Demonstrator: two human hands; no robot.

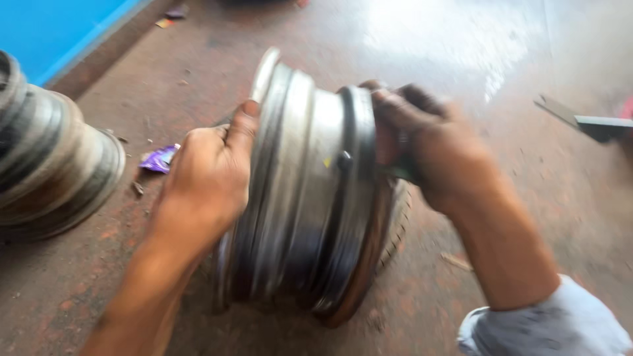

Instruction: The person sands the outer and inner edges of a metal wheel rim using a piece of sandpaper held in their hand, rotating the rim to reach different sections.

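Note:
A bare metal wheel rim (310, 191) stands on its edge on the reddish-brown floor (541, 217), its barrel grey and worn, with a small valve stem on it. My left hand (204, 178) grips the rim's left flange, thumb hooked over the edge. My right hand (428, 148) holds the right flange from the other side, fingers curled over the dark lip. The picture is blurred by motion.
A second worn rim (53, 158) lies at the left edge. A purple wrapper (160, 158) sits on the floor beside my left hand. A dark flat metal tool (583, 118) lies at the right. A blue wall (59, 26) runs along the top left.

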